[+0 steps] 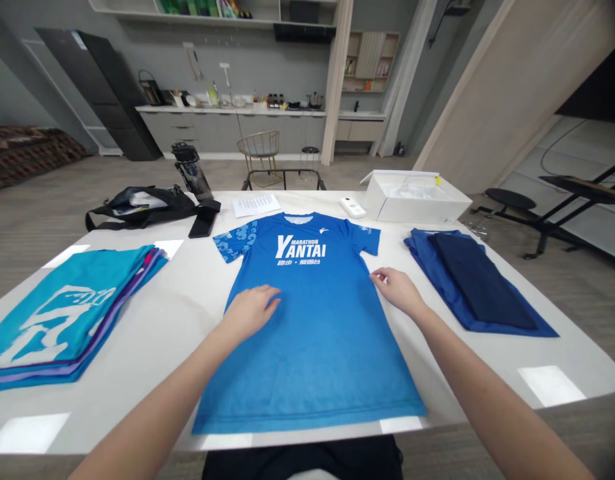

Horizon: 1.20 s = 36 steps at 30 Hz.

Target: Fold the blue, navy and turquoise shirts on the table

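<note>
A blue short-sleeved T-shirt with white "Marathon Yantai" lettering lies spread flat on the white table, its collar at the far end and hem near me. Over the left part of its body is my left hand, thumb apart from the fingers and holding nothing; whether it touches the cloth is hard to tell. At the shirt's right side edge, below the sleeve, my right hand has its thumb and fingertips brought together on the fabric.
Folded shirts, turquoise on top, are stacked at left; folded dark blue clothes lie at right. Along the back are a black bag, a bottle, a phone, a paper, a white device and a white box.
</note>
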Each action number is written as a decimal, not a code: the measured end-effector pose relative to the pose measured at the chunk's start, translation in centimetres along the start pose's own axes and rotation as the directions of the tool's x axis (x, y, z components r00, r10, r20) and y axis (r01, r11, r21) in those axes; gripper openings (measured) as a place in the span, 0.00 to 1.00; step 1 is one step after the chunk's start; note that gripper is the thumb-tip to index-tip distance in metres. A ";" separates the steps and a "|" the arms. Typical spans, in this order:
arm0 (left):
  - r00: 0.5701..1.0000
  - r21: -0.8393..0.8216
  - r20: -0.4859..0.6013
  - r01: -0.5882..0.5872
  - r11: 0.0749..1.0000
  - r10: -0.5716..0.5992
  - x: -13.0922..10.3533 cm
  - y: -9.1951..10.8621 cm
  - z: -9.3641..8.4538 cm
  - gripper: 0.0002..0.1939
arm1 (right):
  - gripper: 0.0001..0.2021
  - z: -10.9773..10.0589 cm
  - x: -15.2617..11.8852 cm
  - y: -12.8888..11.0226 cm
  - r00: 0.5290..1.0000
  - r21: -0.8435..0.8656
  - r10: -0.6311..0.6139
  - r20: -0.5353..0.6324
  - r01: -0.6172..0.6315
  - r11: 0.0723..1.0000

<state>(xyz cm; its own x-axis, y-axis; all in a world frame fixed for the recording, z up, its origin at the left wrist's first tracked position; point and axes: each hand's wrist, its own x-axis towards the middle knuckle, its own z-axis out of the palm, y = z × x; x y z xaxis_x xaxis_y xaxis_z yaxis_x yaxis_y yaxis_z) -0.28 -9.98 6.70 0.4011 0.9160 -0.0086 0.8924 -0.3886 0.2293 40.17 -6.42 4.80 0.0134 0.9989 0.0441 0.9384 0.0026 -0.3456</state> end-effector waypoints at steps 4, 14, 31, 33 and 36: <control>0.999 0.004 0.008 -0.035 0.999 0.035 11.2 -0.3 0.2 0.19 | 0.17 0.6 10.0 2.0 0.991 -0.036 0.131 -0.038 -0.132 0.991; 0.999 -0.010 -0.036 -0.019 1.000 0.018 36.2 0.5 2.7 0.22 | 0.24 3.0 21.9 6.0 0.960 -0.160 0.251 -0.121 -0.269 0.950; 0.996 0.000 -0.089 0.033 0.999 -0.033 43.4 0.4 5.9 0.14 | 0.14 0.9 24.5 8.9 0.931 0.045 0.363 -0.020 -0.362 0.931; 0.990 -0.094 -0.134 0.038 0.995 -0.051 43.2 0.5 5.7 0.13 | 0.15 -0.6 23.6 7.8 0.937 0.176 0.348 -0.039 -0.337 0.925; 0.969 -0.335 -0.232 0.002 0.942 -0.084 43.0 0.6 5.1 0.09 | 0.17 -3.5 21.8 4.6 0.964 0.468 0.262 0.048 -0.253 0.847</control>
<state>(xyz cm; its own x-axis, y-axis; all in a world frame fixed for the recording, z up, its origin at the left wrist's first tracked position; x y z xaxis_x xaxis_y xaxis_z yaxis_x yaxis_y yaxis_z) 18.59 28.69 1.51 0.2653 0.9436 0.1982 0.7720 -0.3311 0.5425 46.02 15.16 7.47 0.2417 0.9659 -0.0932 0.6297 -0.2292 -0.7423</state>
